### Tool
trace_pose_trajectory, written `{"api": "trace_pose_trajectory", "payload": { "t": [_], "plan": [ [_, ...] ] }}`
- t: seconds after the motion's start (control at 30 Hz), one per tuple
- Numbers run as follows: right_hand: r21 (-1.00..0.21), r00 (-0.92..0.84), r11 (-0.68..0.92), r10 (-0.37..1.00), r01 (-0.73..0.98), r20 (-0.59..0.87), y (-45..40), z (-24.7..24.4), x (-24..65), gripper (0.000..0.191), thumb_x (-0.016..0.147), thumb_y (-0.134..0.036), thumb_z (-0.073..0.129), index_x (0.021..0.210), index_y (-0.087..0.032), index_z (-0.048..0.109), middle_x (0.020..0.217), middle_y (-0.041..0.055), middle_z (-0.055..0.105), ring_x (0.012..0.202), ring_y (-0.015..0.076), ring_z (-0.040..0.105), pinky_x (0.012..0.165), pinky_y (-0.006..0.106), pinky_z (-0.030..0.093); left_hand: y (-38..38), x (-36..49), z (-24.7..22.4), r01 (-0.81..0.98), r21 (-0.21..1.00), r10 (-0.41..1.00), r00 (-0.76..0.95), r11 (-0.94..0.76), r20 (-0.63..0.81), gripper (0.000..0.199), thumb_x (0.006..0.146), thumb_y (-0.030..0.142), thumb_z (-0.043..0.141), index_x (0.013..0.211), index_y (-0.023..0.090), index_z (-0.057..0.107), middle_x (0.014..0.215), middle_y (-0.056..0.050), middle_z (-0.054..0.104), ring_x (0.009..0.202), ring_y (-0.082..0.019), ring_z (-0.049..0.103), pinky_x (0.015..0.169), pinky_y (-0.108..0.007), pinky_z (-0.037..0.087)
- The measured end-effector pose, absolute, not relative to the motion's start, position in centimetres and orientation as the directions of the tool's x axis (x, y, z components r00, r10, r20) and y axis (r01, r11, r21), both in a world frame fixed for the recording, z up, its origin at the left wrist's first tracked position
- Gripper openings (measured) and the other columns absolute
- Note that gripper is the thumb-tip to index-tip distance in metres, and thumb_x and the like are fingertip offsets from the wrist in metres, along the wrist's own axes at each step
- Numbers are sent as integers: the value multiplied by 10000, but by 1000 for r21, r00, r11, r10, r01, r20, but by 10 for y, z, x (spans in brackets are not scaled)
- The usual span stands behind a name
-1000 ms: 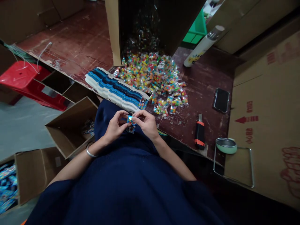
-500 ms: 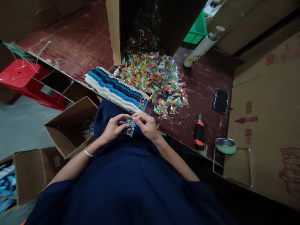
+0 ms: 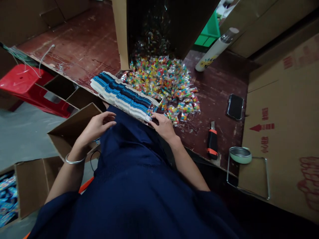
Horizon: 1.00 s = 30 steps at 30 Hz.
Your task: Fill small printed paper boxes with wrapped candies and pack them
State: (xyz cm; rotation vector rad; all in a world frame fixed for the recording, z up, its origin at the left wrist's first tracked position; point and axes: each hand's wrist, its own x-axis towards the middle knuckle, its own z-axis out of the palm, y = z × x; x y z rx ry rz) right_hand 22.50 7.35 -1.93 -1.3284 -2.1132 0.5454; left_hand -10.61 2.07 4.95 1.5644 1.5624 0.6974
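Note:
A long row of overlapping blue-and-white printed pouches (image 3: pixel 122 94) lies along the table's near edge. At its right end, my right hand (image 3: pixel 164 128) has thumb and forefinger closed on the end pouch, which shows a colourful print. My left hand (image 3: pixel 99 127) is open and holds nothing, fingers apart, above an open cardboard box (image 3: pixel 74 132) beside my lap. Some blue packets in that box show just below the hand. Behind the row spreads a heap of small clear bags of multicoloured candy (image 3: pixel 161 78), spilling out of a large dark-sided carton (image 3: pixel 121 36).
On the right of the table are a box cutter (image 3: pixel 212 142), a phone (image 3: pixel 235 106) and a white flask (image 3: pixel 216 49). A green bowl (image 3: pixel 240 155) sits by a metal frame. Low on the left stand a red stool (image 3: pixel 22 79) and a box of blue packets (image 3: pixel 32 186).
My hands have parted. The small blue packet they held has left them. My left hand moved left over the box and opened; my right went forward to the end of the pouch row.

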Motion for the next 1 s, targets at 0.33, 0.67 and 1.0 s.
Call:
{"api": "trace_pose_trajectory", "payload": {
  "t": [0.33, 0.67, 1.0],
  "plan": [
    [-624, -357, 634, 773, 457, 524, 9, 2, 201, 152, 961, -205, 635, 940, -301, 750, 1113, 55, 807, 1138, 264, 751, 1017, 479, 627, 19, -1, 14, -497, 737, 886, 324, 458, -332, 528, 786, 617, 824, 993, 152, 683, 1155, -164, 787, 1071, -300, 775, 914, -422, 626],
    [-849, -450, 413, 860, 331, 242, 20, 41, 199, 487, 898, -464, 757, 1326, -266, 637, 876, 7, 729, 680, 159, 664, 670, 293, 580, 13, -22, 26, -337, 838, 840, 489, 430, -234, 599, 670, 438, 951, 1175, 174, 766, 1154, -153, 788, 1105, -328, 761, 878, -362, 623],
    [-972, -201, 149, 973, 184, 111, 24, 34, 197, 424, 759, -491, 877, 976, -245, 608, 752, -28, 687, 631, 143, 632, 578, 255, 502, 5, -3, 17, -307, 873, 901, 337, 379, -273, 390, 704, 372, 929, 1009, 162, 807, 927, -54, 801, 790, -172, 724, 750, -274, 579]
  ]
}}
